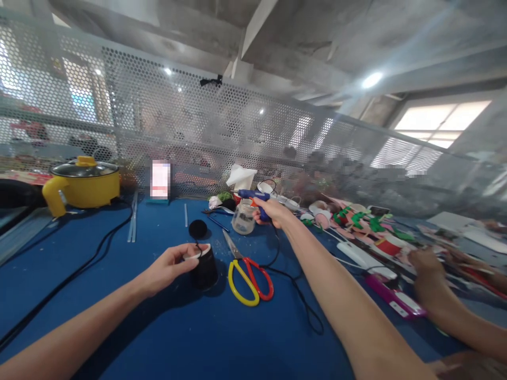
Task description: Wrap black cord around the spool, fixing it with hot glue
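Observation:
My left hand pinches the rim of a black cup-shaped piece with a white inner edge; a short black strand shows at its top. My right hand is wrapped around the handle of a blue hot glue gun, whose nozzle points left above a clear glass jar. Just behind the black piece lies a flat black disc. Scissors with one yellow and one red handle rest between my hands, blades pointing away.
A yellow electric pot with a glass lid stands at the left. Clear glue sticks and a propped phone are before the perforated metal screen. Craft pieces, a purple box and another person's arm occupy the right.

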Tool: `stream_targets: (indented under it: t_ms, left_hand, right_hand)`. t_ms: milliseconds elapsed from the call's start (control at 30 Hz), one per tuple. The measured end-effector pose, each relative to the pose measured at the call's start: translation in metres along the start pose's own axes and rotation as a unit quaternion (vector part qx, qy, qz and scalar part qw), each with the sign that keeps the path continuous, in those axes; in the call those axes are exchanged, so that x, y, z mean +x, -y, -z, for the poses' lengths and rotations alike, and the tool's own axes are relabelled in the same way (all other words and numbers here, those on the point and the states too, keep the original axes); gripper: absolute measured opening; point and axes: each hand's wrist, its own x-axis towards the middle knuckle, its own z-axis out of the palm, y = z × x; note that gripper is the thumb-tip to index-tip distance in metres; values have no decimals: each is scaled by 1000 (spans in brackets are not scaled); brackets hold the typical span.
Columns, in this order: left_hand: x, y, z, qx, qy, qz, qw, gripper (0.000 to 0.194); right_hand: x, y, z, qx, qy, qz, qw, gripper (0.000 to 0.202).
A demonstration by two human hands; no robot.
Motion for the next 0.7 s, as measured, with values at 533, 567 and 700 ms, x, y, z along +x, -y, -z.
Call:
stream_targets:
  t_ms: [533, 567, 700]
  left_hand:
    - [0, -1, 0, 36, 11, -6, 999, 21]
    - [0, -1, 0, 38, 11, -4, 999, 21]
    - [0, -1, -1, 41, 15, -8, 999, 21]
  right_hand:
    - [-9, 1, 5, -231, -150, 96, 957, 29]
    - [-18, 2, 0, -249, -169, 143, 943, 26]
    - [-59, -5, -38, -305, -34, 369, 877, 35]
